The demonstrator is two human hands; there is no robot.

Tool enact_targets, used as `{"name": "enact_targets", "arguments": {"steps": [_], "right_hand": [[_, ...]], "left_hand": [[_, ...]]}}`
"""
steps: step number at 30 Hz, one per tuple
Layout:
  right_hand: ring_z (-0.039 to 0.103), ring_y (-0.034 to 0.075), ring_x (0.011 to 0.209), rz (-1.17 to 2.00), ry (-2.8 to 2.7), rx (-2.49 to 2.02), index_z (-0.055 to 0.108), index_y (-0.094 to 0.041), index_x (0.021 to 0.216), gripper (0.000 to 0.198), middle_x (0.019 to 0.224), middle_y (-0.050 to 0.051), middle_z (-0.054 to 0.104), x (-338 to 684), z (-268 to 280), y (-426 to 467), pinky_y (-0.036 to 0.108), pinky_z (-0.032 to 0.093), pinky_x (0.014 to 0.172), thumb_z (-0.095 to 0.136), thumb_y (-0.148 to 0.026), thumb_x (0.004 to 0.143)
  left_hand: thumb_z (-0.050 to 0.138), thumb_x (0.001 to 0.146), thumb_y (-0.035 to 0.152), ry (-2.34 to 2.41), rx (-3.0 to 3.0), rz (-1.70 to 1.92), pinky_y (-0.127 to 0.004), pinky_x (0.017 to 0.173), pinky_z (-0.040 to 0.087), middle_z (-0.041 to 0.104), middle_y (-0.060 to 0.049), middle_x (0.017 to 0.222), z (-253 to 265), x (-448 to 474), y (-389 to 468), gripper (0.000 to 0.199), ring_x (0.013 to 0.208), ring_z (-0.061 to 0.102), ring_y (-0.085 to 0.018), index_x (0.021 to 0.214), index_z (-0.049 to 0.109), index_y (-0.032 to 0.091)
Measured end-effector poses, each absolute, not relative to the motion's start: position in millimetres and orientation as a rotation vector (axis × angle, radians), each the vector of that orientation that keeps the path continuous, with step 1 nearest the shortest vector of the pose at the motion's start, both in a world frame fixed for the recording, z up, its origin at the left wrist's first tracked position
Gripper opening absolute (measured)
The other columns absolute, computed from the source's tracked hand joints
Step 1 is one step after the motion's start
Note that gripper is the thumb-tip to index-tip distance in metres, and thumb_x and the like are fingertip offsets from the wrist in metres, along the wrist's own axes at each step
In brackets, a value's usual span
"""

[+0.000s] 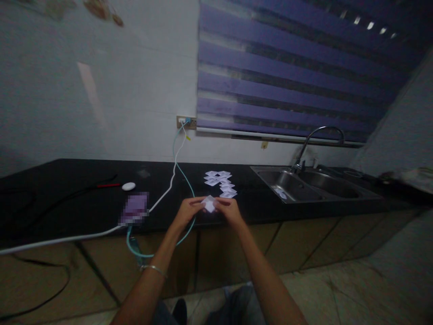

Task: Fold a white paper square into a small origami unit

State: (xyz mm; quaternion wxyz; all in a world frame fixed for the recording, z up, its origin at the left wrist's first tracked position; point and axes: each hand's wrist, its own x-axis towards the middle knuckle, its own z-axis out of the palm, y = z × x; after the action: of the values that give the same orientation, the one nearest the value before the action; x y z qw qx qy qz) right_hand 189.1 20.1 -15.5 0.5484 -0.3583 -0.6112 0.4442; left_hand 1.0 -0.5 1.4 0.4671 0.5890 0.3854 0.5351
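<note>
A small piece of folded white paper (209, 204) is held up between my two hands, just over the front edge of the dark countertop (101, 205). My left hand (189, 210) pinches its left side, thumb on top. On the opposite side, my right hand (228, 210) grips the paper with thumb and fingers. Beyond my hands, several folded white paper pieces (227, 185) lie in a cluster on the counter. The fingers under the paper are partly hidden.
Left of my hands lies a blurred purple object (135, 207), with a white cable (172, 180) and a teal cable (189, 178) running near it. A round white item (128, 186) sits behind. To the right is a steel double sink (294, 189) with a tall faucet (306, 144).
</note>
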Motion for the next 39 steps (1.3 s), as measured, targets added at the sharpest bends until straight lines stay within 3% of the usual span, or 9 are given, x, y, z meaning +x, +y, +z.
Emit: {"name": "enact_targets", "arguments": {"steps": [9,12,16,24,27,36,39], "right_hand": [[0.061,0.017,0.058,1.009,-1.444,-0.863,0.077,-0.018,0.077,0.016,0.066,0.004,0.07,189.6,-15.3,20.1,0.028,0.048,0.058,0.067,-0.027,0.068],[0.061,0.017,0.057,0.988,-1.424,-0.858,0.077,-0.018,0.077,0.015,0.065,0.004,0.07,188.7,-15.8,21.2,0.027,0.048,0.058,0.067,-0.027,0.069],[0.061,0.016,0.058,1.008,-1.347,-0.812,0.075,-0.018,0.076,0.014,0.065,0.003,0.068,187.3,-16.4,22.4,0.027,0.048,0.058,0.068,-0.026,0.068],[0.06,0.015,0.06,1.079,-1.379,-0.776,0.07,-0.019,0.102,0.036,0.081,0.004,0.07,185.3,-14.3,22.1,0.025,0.048,0.054,0.071,-0.033,0.069],[0.06,0.015,0.061,1.067,-1.358,-0.795,0.073,-0.018,0.094,0.029,0.081,0.005,0.071,185.0,-15.3,22.7,0.025,0.048,0.056,0.071,-0.034,0.07],[0.063,0.016,0.061,1.141,-1.251,-0.802,0.076,-0.016,0.085,0.025,0.079,0.007,0.072,182.8,-19.7,26.7,0.029,0.051,0.06,0.074,-0.03,0.065],[0.064,0.017,0.063,1.177,-1.21,-0.795,0.076,-0.016,0.083,0.024,0.079,0.007,0.072,183.5,-21.5,27.6,0.029,0.052,0.061,0.075,-0.029,0.063]], "left_hand": [[0.068,0.066,0.022,1.103,1.543,1.366,-0.031,0.071,0.05,0.072,-0.007,0.065,2.1,-1.1,-0.1,0.01,0.069,0.067,-0.022,0.067,0.074,0.014],[0.067,0.071,0.028,0.997,1.51,1.356,-0.03,0.071,0.049,0.073,-0.006,0.071,3.1,-0.9,-1.7,0.022,0.07,0.067,-0.02,0.087,0.072,0.014],[0.067,0.075,0.033,0.887,1.444,1.269,-0.029,0.07,0.049,0.073,-0.006,0.076,2.8,1.3,-4.2,0.049,0.07,0.067,-0.019,0.119,0.057,0.015],[0.068,0.075,0.033,0.888,1.489,1.293,-0.029,0.072,0.05,0.073,-0.009,0.084,-0.2,1.4,0.4,0.034,0.071,0.066,-0.018,0.102,0.068,0.012],[0.067,0.076,0.033,0.87,1.5,1.32,-0.029,0.072,0.05,0.073,-0.01,0.088,-0.8,0.9,2.0,0.033,0.071,0.066,-0.018,0.102,0.069,0.012],[0.068,0.075,0.028,0.904,1.493,1.356,-0.032,0.072,0.05,0.073,-0.008,0.073,-3.0,1.5,1.9,0.031,0.064,0.065,-0.018,0.1,0.073,0.011],[0.069,0.074,0.028,0.937,1.5,1.369,-0.032,0.073,0.049,0.074,-0.009,0.082,-1.5,1.6,1.6,0.03,0.071,0.065,-0.019,0.098,0.074,0.012]]}}
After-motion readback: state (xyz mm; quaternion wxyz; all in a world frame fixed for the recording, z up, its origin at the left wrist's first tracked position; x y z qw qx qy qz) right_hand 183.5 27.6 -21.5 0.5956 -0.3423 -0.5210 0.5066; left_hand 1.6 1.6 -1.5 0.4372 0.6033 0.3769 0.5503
